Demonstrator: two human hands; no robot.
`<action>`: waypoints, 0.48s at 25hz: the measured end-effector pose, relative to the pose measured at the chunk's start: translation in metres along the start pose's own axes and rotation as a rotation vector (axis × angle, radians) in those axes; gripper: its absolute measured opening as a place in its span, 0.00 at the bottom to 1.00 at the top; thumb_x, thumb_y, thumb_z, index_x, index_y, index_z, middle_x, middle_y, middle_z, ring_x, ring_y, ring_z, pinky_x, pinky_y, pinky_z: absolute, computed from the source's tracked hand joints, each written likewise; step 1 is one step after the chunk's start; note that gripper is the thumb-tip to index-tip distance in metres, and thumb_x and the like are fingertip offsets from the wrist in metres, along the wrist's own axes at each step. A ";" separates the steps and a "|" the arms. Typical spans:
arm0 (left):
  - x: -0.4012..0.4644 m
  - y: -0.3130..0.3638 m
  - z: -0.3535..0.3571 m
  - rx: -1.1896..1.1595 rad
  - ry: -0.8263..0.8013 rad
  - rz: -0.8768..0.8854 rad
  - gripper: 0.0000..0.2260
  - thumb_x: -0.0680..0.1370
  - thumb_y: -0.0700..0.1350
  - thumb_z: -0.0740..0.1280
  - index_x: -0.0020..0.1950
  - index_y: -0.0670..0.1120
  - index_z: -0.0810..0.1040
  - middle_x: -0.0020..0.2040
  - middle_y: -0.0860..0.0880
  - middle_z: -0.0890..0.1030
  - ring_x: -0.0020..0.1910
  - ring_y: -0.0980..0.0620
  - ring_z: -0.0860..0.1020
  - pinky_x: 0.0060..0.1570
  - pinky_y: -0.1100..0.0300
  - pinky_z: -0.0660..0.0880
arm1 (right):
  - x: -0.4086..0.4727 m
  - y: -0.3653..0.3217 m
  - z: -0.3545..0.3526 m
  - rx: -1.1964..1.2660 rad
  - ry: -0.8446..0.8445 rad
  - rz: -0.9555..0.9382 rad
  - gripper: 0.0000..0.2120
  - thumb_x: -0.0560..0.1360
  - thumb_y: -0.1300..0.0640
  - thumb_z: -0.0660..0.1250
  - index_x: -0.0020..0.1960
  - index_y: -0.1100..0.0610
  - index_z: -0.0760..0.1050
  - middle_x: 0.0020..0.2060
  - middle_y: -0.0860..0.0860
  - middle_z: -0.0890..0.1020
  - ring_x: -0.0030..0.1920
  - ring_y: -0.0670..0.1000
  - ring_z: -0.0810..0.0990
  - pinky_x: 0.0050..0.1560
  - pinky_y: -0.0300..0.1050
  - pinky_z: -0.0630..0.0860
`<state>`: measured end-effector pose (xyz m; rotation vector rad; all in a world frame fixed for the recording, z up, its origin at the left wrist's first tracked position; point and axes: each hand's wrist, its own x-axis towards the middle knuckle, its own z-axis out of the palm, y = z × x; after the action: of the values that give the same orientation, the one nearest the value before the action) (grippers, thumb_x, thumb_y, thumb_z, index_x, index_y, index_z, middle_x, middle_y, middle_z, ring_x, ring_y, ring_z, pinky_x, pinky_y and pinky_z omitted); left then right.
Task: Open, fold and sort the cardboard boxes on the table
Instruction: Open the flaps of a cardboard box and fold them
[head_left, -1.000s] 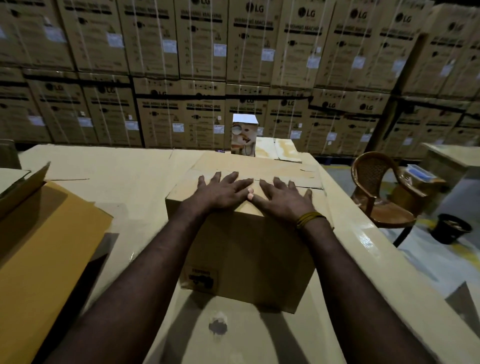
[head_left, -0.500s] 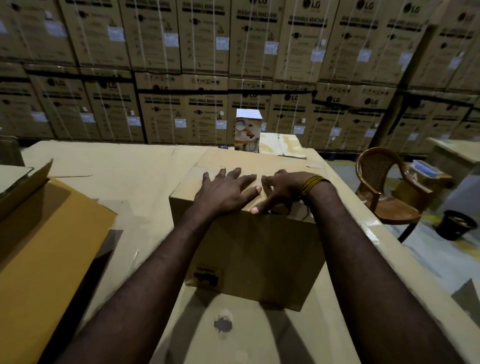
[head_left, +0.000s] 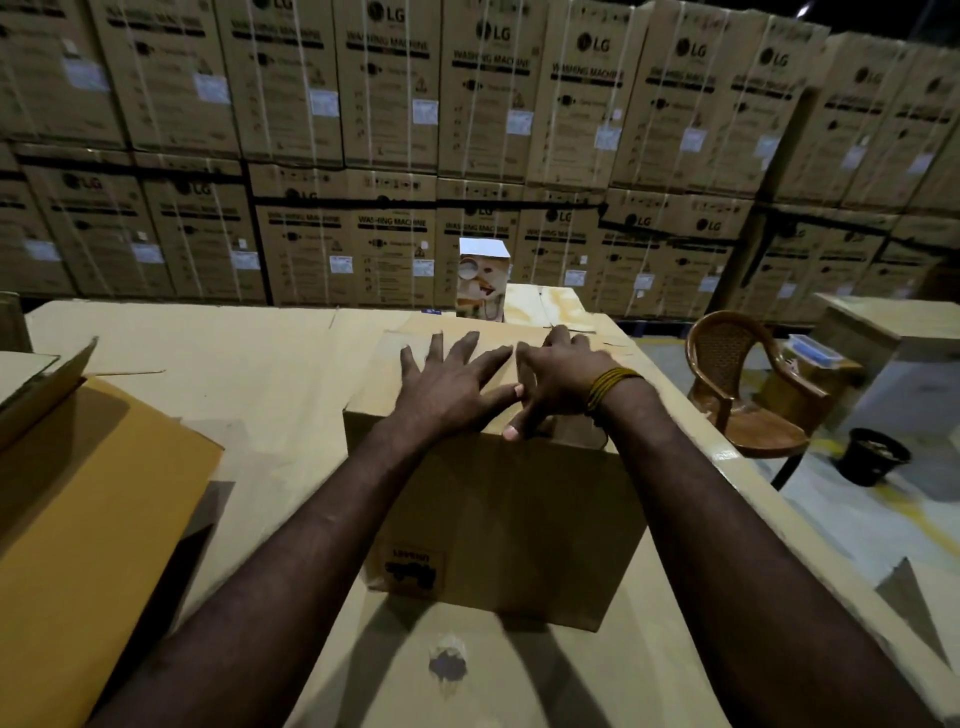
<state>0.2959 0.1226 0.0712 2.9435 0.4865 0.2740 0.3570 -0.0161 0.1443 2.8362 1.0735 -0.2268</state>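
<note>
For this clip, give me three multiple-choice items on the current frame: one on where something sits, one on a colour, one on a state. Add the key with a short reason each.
1. Where does the small white-topped carton stand?
A. At the table's far edge, beyond the brown box
B. On the chair
C. On the floor beside the black bucket

2. What colour is the chair right of the table?
A. Blue
B. Brown
C. White

3. How does the left hand lie on the brown box?
A. Clenched in a fist
B. Pinching a flap upward
C. Flat, fingers spread on the top

Key: 1 A, it stands behind the box, in front of the stacked cartons. 2 B, its woven back and seat are brown. 3 C, the fingers are straight and splayed, while the right hand curls at the centre seam.
</note>
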 end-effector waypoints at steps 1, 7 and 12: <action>-0.001 0.001 -0.006 -0.017 0.030 -0.006 0.33 0.75 0.72 0.54 0.78 0.65 0.49 0.81 0.51 0.48 0.79 0.40 0.43 0.71 0.30 0.42 | -0.003 -0.001 0.004 -0.029 0.071 0.004 0.55 0.60 0.36 0.78 0.78 0.51 0.54 0.73 0.60 0.57 0.73 0.64 0.57 0.68 0.65 0.63; -0.036 0.022 -0.040 -0.053 0.512 0.013 0.35 0.69 0.63 0.73 0.73 0.58 0.66 0.69 0.45 0.67 0.72 0.40 0.62 0.74 0.37 0.53 | -0.045 -0.004 0.018 0.080 0.708 0.021 0.39 0.69 0.43 0.75 0.75 0.45 0.60 0.67 0.56 0.63 0.67 0.59 0.62 0.66 0.56 0.61; -0.086 0.021 -0.069 -0.142 0.634 -0.015 0.19 0.72 0.57 0.74 0.61 0.56 0.79 0.59 0.50 0.81 0.60 0.44 0.74 0.62 0.48 0.66 | -0.082 -0.008 0.030 0.130 0.962 0.053 0.19 0.71 0.52 0.74 0.61 0.47 0.77 0.57 0.54 0.78 0.60 0.59 0.72 0.59 0.56 0.64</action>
<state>0.2087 0.0822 0.1288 2.6618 0.5276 1.1984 0.2881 -0.0682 0.1284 3.0876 1.0873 1.2197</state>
